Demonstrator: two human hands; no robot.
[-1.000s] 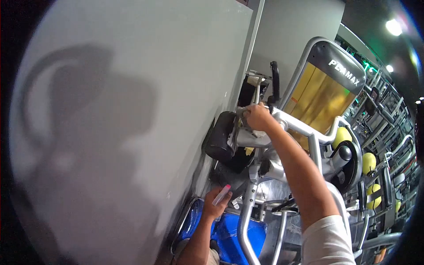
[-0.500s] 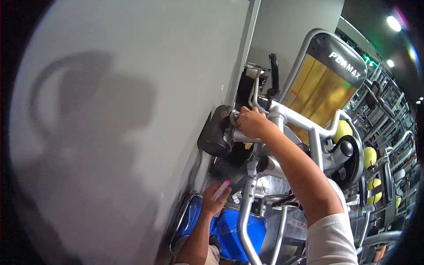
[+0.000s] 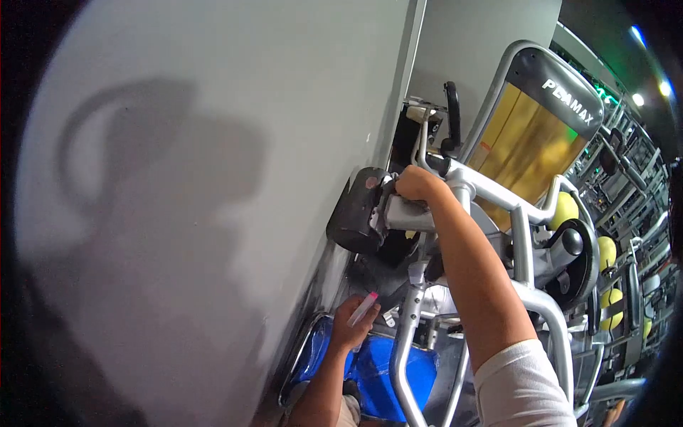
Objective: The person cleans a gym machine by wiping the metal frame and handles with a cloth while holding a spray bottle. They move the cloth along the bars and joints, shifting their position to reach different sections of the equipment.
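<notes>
My left hand (image 3: 346, 329), low in the view, is closed around a slim clear tube (image 3: 361, 312) with a pink end. Above it, my right hand (image 3: 415, 183) is closed at the near end of a black roller pad (image 3: 352, 217), beside the silver arm (image 3: 409, 215) that carries the pad. Its fingertips are turned away, so whatever they grip is hidden. The pad's cover looks ragged along the end facing the arm, and a small reddish patch shows on it.
A grey wall (image 3: 178, 285) with a shadow fills the left side. The machine's silver frame (image 3: 402, 356) stands right of my left hand, with a blue seat pad (image 3: 391, 381) below. A weight-stack housing (image 3: 541, 135) rises behind. More gym equipment stands at right.
My right hand has turned over at the pad's end, so its fingers show less. The left hand still holds the tube. The whole view has shifted slightly.
</notes>
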